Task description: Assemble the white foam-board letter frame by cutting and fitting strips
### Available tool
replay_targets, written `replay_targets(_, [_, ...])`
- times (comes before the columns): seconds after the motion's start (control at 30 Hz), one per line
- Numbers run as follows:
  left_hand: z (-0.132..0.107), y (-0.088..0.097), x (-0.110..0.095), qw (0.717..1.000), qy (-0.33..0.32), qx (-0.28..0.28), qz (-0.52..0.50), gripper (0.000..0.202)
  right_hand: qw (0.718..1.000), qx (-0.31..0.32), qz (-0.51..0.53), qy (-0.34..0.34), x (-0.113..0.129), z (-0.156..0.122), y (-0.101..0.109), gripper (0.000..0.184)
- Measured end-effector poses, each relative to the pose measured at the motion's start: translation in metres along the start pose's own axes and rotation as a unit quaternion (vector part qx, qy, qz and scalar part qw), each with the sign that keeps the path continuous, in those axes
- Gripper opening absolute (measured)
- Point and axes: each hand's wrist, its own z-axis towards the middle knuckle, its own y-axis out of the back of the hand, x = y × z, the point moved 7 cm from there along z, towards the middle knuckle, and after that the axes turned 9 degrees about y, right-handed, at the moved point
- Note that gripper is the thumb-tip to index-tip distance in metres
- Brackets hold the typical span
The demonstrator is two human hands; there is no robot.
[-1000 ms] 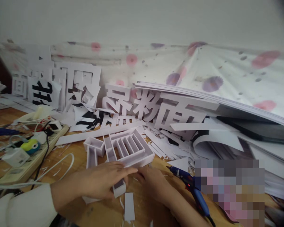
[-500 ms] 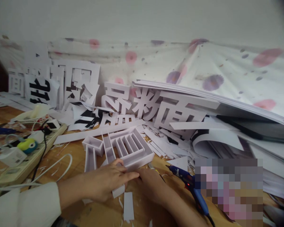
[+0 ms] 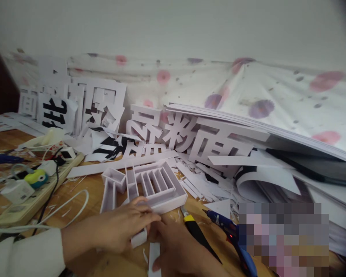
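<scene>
A white foam-board character (image 3: 161, 202) with raised walls and narrow compartments lies on the wooden table. My left hand (image 3: 123, 223) wraps over its near part, hiding that section; a short white end (image 3: 138, 239) pokes out under the fingers. My right hand (image 3: 180, 246) is just beside it, its fingers close to the left fingertips and its thumb apart, over a flat white strip (image 3: 154, 252). Whether the thumb presses on the strip, I cannot tell. Right of the character lies a cutter knife (image 3: 198, 234) with a black and yellow handle, partly behind my right forearm.
A blue glue gun (image 3: 227, 227) with a lit red light lies at right, near a blurred-out patch. A power strip (image 3: 43, 192) with plugs and loose cables lies at left. Cut foam characters (image 3: 178, 130), scraps and leaning boards (image 3: 276, 130) line the back.
My right hand has moved nearer and its thumb has spread out over the white strip. The cutter knife is now more exposed. My left hand stays on the character; the view has tilted slightly.
</scene>
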Motion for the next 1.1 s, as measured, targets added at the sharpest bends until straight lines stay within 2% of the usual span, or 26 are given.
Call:
replay_targets(0.07, [-0.006, 0.008, 0.000, 0.998, -0.012, 0.000, -0.067, 0.081, 1.000, 0.002, 0.012, -0.024, 0.002, -0.001, -0.001, 0.079])
replay_targets(0.13, [-0.012, 0.022, 0.005, 0.992, -0.006, -0.028, -0.126, 0.075, 0.998, 0.003, 0.039, -0.059, 0.000, -0.003, -0.002, 0.070])
replay_targets(0.23, [-0.019, 0.050, 0.033, 0.973, 0.087, -0.138, -0.162, 0.054, 0.991, -0.001, 0.073, -0.114, -0.011, -0.008, -0.002, 0.040])
replay_targets(0.33, [-0.028, 0.070, 0.069, 0.932, 0.178, -0.262, -0.175, 0.044, 0.993, -0.043, 0.090, -0.066, -0.016, -0.006, 0.008, 0.031])
replay_targets(0.4, [-0.033, 0.073, 0.092, 0.909, 0.216, -0.311, -0.174, 0.042, 0.992, -0.082, 0.088, -0.031, -0.018, -0.005, 0.020, 0.022])
replay_targets(0.53, [-0.040, 0.066, 0.131, 0.894, 0.265, -0.352, -0.077, 0.045, 0.985, -0.132, 0.112, -0.020, -0.020, -0.004, 0.038, 0.008])
replay_targets(0.67, [-0.046, 0.059, 0.164, 0.888, 0.289, -0.354, -0.049, 0.046, 0.967, -0.145, 0.210, 0.001, -0.017, -0.002, 0.042, 0.014])
replay_targets(0.77, [-0.049, 0.054, 0.184, 0.888, 0.309, -0.333, -0.070, 0.049, 0.963, -0.176, 0.205, 0.016, -0.017, -0.001, 0.050, 0.019])
replay_targets(0.83, [-0.049, 0.049, 0.192, 0.897, 0.306, -0.304, -0.097, 0.062, 0.963, -0.180, 0.200, 0.011, -0.020, 0.000, 0.052, 0.020])
replay_targets(0.97, [-0.048, 0.047, 0.193, 0.931, 0.268, -0.204, -0.138, 0.105, 0.960, -0.163, 0.228, -0.004, -0.026, 0.001, 0.047, 0.016])
replay_targets(1.03, [-0.047, 0.051, 0.187, 0.943, 0.264, -0.161, -0.125, 0.111, 0.964, -0.157, 0.213, -0.017, -0.025, 0.000, 0.045, 0.020])
replay_targets(1.1, [-0.044, 0.061, 0.175, 0.948, 0.266, -0.154, -0.087, 0.109, 0.972, -0.146, 0.181, -0.039, -0.024, -0.001, 0.044, 0.024])
